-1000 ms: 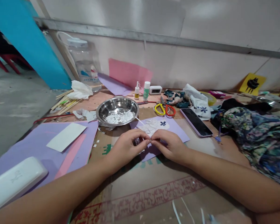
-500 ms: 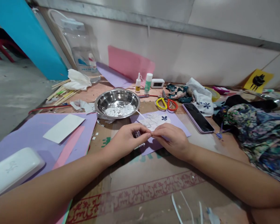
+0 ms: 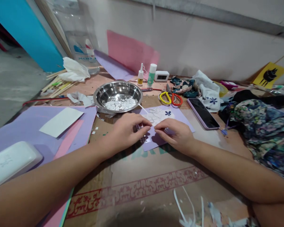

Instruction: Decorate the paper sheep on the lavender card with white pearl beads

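My left hand is closed, thumb and forefinger near each other, on a clear sheet of small shiny beads, which shows around the thumb and is partly hidden by it. Just to its right, my right hand pinches thumb against forefinger; whatever is between those tips is too small to make out. Both hands hover over a purple sheet of paper. On that paper lies a white piece bearing rows of little pearly beads and a dark blue flower.
Behind my left hand stands a steel bowl holding silvery bits, a white stick against its rim. Farther back are a small glue bottle, a glue stick and scissors. A phone and patterned cloth lie right.
The fingertips of my two hands, touching before, are now slightly apart. The camera view has tilted downward a little, so the scene sits higher.
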Action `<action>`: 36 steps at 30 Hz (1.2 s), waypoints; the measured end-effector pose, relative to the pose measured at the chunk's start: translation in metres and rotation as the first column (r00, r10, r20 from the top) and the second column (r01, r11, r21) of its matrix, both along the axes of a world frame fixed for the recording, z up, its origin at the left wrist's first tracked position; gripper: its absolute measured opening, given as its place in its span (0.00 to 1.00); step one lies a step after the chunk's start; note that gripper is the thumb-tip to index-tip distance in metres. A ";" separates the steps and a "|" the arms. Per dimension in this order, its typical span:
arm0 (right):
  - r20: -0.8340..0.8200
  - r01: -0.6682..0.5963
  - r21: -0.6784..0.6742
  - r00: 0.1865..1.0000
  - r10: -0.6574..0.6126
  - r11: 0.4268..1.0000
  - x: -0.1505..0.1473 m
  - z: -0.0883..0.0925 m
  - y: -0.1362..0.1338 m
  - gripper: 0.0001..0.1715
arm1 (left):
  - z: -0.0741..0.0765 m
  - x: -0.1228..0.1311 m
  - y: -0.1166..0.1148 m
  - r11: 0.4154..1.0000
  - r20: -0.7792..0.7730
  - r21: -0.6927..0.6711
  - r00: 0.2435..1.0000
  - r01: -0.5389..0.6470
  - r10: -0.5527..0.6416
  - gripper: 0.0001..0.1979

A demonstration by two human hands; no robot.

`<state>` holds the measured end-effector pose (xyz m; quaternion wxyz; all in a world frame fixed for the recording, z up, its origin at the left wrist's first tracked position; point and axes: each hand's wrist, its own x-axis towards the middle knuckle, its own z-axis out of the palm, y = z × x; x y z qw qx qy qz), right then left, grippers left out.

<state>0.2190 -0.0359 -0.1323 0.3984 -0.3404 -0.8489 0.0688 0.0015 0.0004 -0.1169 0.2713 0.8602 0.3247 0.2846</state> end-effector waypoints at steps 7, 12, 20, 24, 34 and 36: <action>0.094 -0.028 -0.116 0.995 0.039 0.993 0.002 -0.006 0.002 0.10 | -0.009 -0.011 0.016 0.986 -0.265 0.168 0.964 0.013 0.032 0.11; 0.145 -0.049 -0.149 0.987 0.070 0.988 0.002 -0.005 0.002 0.12 | -0.012 -0.008 0.013 0.981 -0.264 0.178 0.964 0.078 -0.028 0.09; 0.170 -0.090 -0.169 0.978 0.119 0.982 0.004 0.000 -0.006 0.09 | -0.012 -0.007 0.009 0.963 -0.243 0.233 0.967 0.138 -0.080 0.11; 0.154 -0.129 -0.107 0.977 0.144 0.986 0.005 0.002 -0.007 0.09 | -0.004 -0.010 0.003 0.938 -0.201 0.250 0.960 0.242 -0.194 0.10; 0.164 -0.113 -0.226 0.975 0.153 0.968 0.004 0.002 -0.005 0.08 | -0.005 -0.013 -0.004 0.913 -0.283 0.178 0.908 0.367 -0.310 0.11; 0.163 -0.116 -0.219 0.975 0.154 0.969 0.004 0.002 -0.005 0.08 | -0.005 -0.014 -0.003 0.900 -0.286 0.203 0.903 0.385 -0.321 0.11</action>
